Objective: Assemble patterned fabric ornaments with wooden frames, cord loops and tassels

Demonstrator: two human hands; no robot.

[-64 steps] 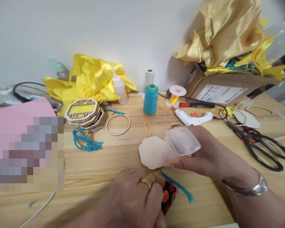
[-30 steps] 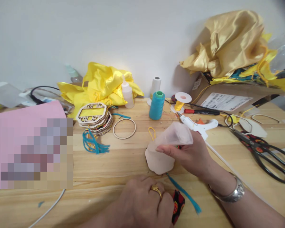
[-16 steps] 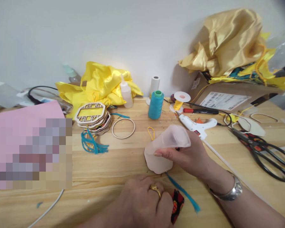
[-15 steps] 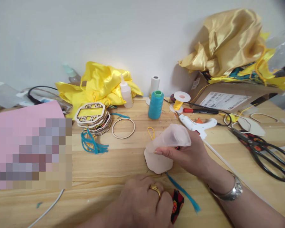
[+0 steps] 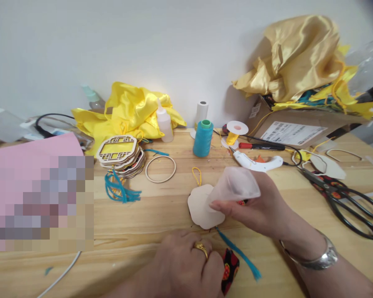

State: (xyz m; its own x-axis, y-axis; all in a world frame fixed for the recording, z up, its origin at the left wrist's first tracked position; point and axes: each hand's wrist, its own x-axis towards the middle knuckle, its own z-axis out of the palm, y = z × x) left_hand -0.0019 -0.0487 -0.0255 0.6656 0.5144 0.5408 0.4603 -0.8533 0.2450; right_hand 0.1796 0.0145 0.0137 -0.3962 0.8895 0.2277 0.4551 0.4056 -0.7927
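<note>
My right hand (image 5: 251,207) is wrapped round a frosted plastic squeeze bottle (image 5: 236,184). The bottle tilts down to the left, its narrower end over a pale scalloped plaque (image 5: 202,207) lying on the table. From the plaque's top comes a yellow cord loop (image 5: 196,174), and from its lower edge a teal tassel (image 5: 240,254). Closer to me, my left hand (image 5: 186,263) has its fingers curled, with a piece of black-and-red patterned fabric (image 5: 230,271) sticking out at its right side. The fingertips of that hand are hidden under it.
Behind the plaque stand a teal thread cone (image 5: 203,138) and a spool of yellow cord (image 5: 233,134). A white glue gun (image 5: 257,161) and black scissors (image 5: 338,196) lie to the right. Leftward are a wooden ring (image 5: 161,169) and stacked lattice frames (image 5: 118,151).
My right hand has shifted right and slightly down with the squeeze bottle, uncovering more of the plaque. My left hand and the patterned fabric have hardly moved.
</note>
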